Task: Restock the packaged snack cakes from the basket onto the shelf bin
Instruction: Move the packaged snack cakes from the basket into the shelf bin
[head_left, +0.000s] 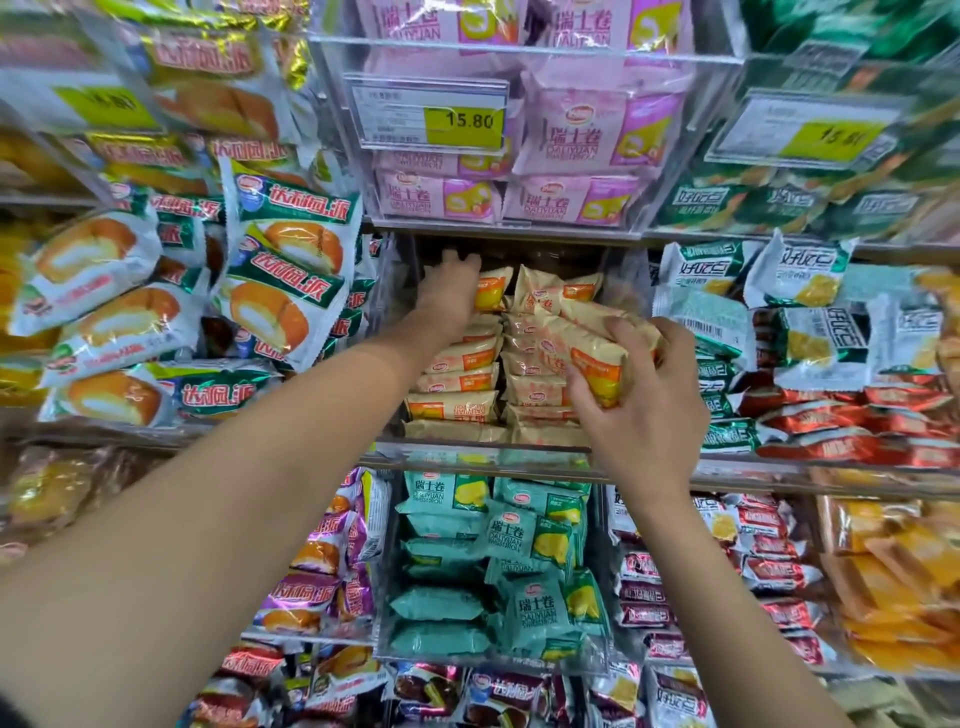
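A clear shelf bin (483, 448) at the middle of the view holds two stacks of beige-and-orange packaged snack cakes (452, 384). My left hand (447, 291) reaches deep into the bin's left side; its fingers lie over the top packs of the left stack. My right hand (639, 395) grips a bundle of beige snack cakes (587, 343) at the bin's right front, tilted above the right stack. The basket is out of view.
Pink packs fill the bin above (519, 156), behind a 15.80 price tag (431, 117). Teal packs sit in the bin below (493, 561). Green-and-white cream cakes (280, 291) crowd the left; green and red packs (810, 332) lie to the right.
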